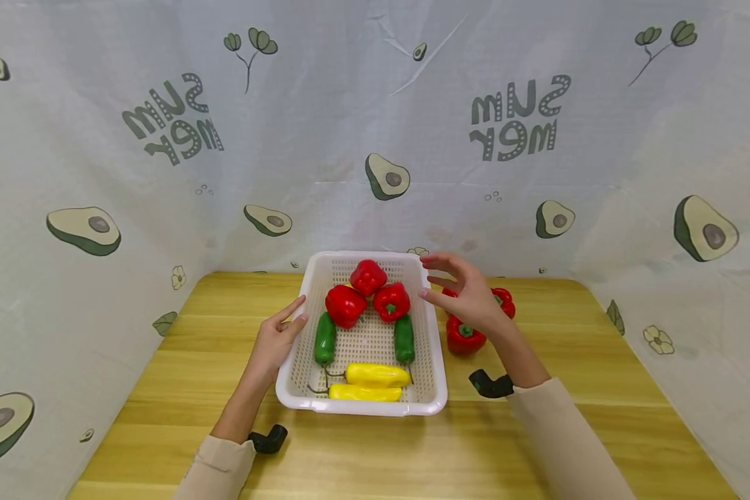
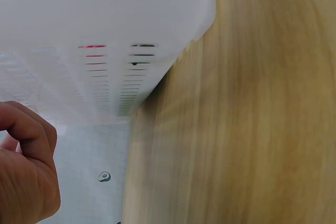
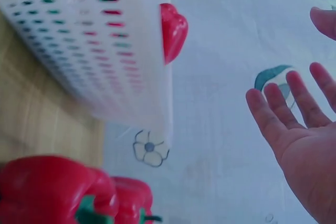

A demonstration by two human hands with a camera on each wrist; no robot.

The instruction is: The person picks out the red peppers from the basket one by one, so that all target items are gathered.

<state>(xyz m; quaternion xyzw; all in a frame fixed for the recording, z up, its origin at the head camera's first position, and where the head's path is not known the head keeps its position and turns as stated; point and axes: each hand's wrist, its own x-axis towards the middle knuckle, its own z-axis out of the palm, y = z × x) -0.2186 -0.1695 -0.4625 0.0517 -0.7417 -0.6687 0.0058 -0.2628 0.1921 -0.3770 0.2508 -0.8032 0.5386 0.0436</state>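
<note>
A white plastic basket (image 1: 437,375) with slotted walls stands on the table. Inside it, three red bell peppers (image 1: 345,306) sit toward the back, with a bit of yellow showing behind them. Two long green peppers (image 1: 326,339) lie one at each side, and two long yellow peppers (image 1: 375,376) lie across the front. My left hand (image 1: 276,342) holds the basket's left rim, its fingers bent against the wall in the left wrist view. Beside the right rim, my right hand (image 1: 471,298) is raised with fingers spread and nothing in them.
More red bell peppers (image 1: 465,338) rest on the wooden table (image 1: 575,347) to the right of the basket, partly behind my right hand. A pale sheet (image 1: 325,104) printed with avocados hangs behind and along both sides.
</note>
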